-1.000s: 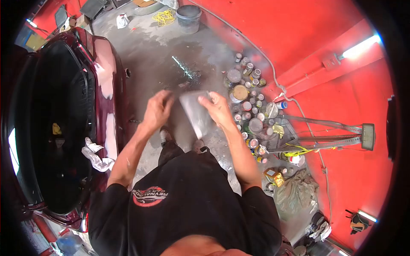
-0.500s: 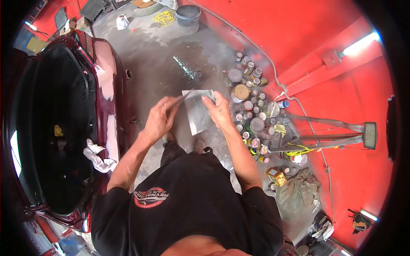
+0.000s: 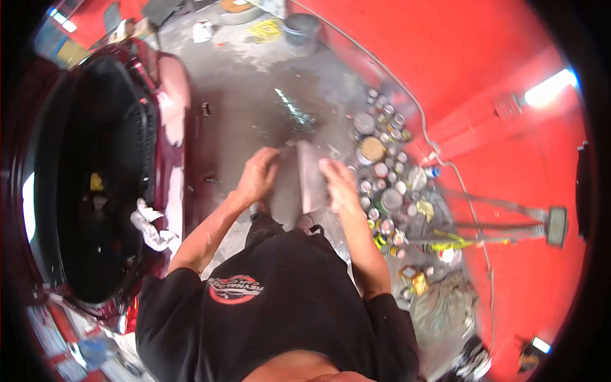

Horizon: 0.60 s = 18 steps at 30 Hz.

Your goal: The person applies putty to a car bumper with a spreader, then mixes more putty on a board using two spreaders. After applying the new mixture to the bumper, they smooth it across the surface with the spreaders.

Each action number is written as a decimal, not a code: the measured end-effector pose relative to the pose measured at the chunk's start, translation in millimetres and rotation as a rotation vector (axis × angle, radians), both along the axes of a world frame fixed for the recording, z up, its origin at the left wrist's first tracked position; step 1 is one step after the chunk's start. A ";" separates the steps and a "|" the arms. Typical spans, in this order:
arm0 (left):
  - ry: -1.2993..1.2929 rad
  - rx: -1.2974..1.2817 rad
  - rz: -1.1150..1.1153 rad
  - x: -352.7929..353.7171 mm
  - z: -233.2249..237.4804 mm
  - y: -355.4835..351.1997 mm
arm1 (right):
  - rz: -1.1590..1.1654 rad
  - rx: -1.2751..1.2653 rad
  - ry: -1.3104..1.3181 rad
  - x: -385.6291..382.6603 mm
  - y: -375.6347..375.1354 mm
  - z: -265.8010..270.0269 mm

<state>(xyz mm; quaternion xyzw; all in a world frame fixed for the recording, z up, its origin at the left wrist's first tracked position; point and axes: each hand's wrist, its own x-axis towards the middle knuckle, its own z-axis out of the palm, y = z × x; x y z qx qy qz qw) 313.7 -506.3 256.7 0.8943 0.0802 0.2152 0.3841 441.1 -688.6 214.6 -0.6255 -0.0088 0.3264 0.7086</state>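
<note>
A thin grey sheet that looks like sandpaper (image 3: 310, 178) hangs upright in front of my body, blurred and turned partly edge-on. My right hand (image 3: 341, 184) grips its right side, thumb on the near face and fingers partly hidden behind. On the other side, my left hand (image 3: 258, 173) is apart from the sheet, its fingers bent together. A small dark sliver shows by the left fingertips, too smeared to name. Below the hands are my shoes and the wet grey floor (image 3: 248, 118).
At left stands a dark red car (image 3: 181, 184) with its rear open and a white cloth (image 3: 153, 229) on the edge. Several cans (image 3: 392, 200) crowd the floor at right, near a metal stand (image 3: 509, 226), a plastic bag (image 3: 445, 305) and the red wall (image 3: 509, 146). A bucket (image 3: 301, 32) stands farther off.
The sheet has swung from nearly face-on to a narrower angle. My left hand has come away from its upper left corner. The view has shifted slightly, blurring things.
</note>
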 end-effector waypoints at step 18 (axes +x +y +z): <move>0.094 -2.450 0.117 34.2 -27.7 94.3 | 0.495 -0.075 -1.582 70.8 143.3 16.0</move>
